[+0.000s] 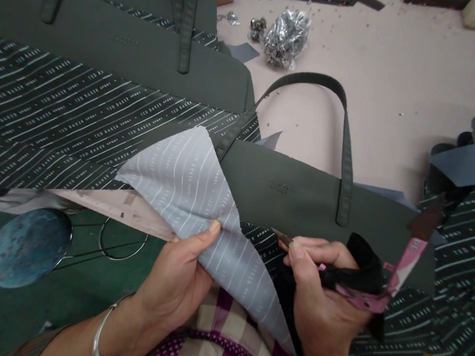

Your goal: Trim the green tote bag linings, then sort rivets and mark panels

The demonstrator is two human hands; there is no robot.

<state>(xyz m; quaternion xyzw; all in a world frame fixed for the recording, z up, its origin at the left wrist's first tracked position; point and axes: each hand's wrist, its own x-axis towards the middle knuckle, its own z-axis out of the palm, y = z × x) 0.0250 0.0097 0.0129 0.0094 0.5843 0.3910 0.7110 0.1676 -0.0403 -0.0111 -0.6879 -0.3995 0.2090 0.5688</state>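
Note:
My left hand [184, 271] is closed on a flap of striped lining fabric [218, 198], its pale grey underside turned up, thumb on top. The flap lies against a dark green bag panel [278, 187] with a strap handle [347, 149] and small stamped lettering. Between the thumb and fingers of my right hand [322, 298] sits a thin tool with a pointed tip [279, 236], mostly hidden by the fingers. A pink-handled tool [408, 261] with black wrapping and a dark brown end also hangs in that hand; its kind is unclear.
More dark green bag panels [180, 77] with striped lining lie stacked at left. A crumpled clear bag of small metal parts [286, 40] rests on the pale table [397, 92]. A round blue stool [29, 247] stands below left. Striped pieces [463, 233] are piled at right.

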